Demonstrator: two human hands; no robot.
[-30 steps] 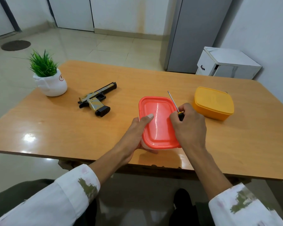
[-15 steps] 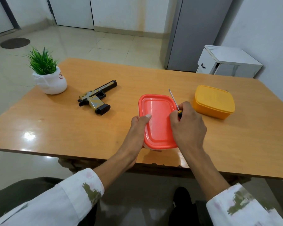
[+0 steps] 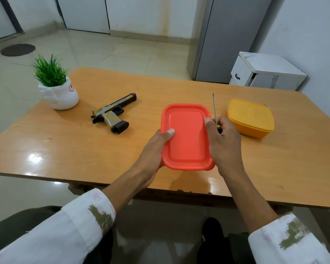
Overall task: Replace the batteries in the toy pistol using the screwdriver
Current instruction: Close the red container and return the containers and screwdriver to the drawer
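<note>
One lidded red box [image 3: 187, 138], left hand [image 3: 154, 147] gripping

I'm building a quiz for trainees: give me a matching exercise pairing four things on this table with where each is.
Things: 1 toy pistol; 2 screwdriver; 3 red-lidded container; 4 yellow container.
Places: A gripped in the right hand; B held by the left hand and right thumb; C farthest right, untouched; D lying near the potted plant.
Pairs: 1-D; 2-A; 3-B; 4-C.

screwdriver [image 3: 215, 111] in right hand [image 3: 224, 143]
</note>
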